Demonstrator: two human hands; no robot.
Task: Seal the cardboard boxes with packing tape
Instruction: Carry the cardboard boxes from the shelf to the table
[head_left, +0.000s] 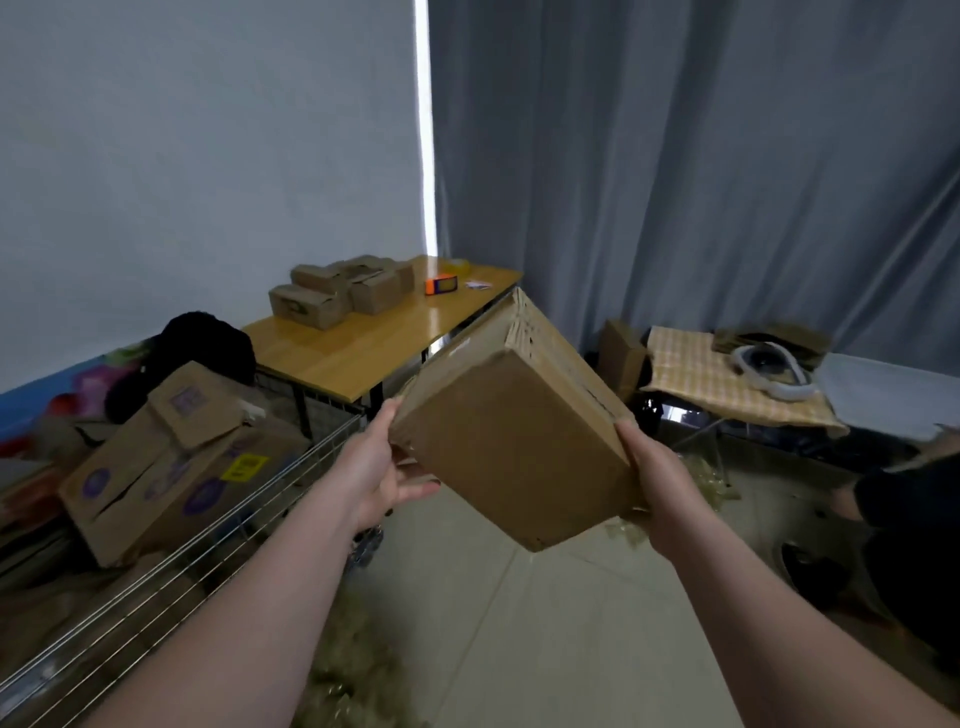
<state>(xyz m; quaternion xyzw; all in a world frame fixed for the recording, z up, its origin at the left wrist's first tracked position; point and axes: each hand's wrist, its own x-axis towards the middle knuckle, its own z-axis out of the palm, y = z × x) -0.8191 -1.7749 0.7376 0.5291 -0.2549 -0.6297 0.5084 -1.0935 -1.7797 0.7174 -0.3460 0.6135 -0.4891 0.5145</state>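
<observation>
Cardboard box (509, 447) held tilted in mid-air between both grips. Left grip (382, 467) clasps its left edge, right grip (657, 480) its right edge. Beyond the grips: small boxes (337, 296) and orange item (440, 286) on tabletop (363, 348).

- The single view came from a wide-angle camera worn on the person's head.
- The lens faced forward and down, toward the room corner where the pale grey wall (208, 156) met the grey pleated curtain (675, 156).
- Both forearms entered from the bottom edge. The left hand (379, 467) and right hand (654, 478) held the brown cardboard box (509, 447) near frame centre, close to the lens.
- The yellow wooden table (363, 338) stood farther off, beyond the box.
- The beige tiled floor (493, 623) filled the lower centre.
- Curtain folds leaned outward near the right edge.
</observation>
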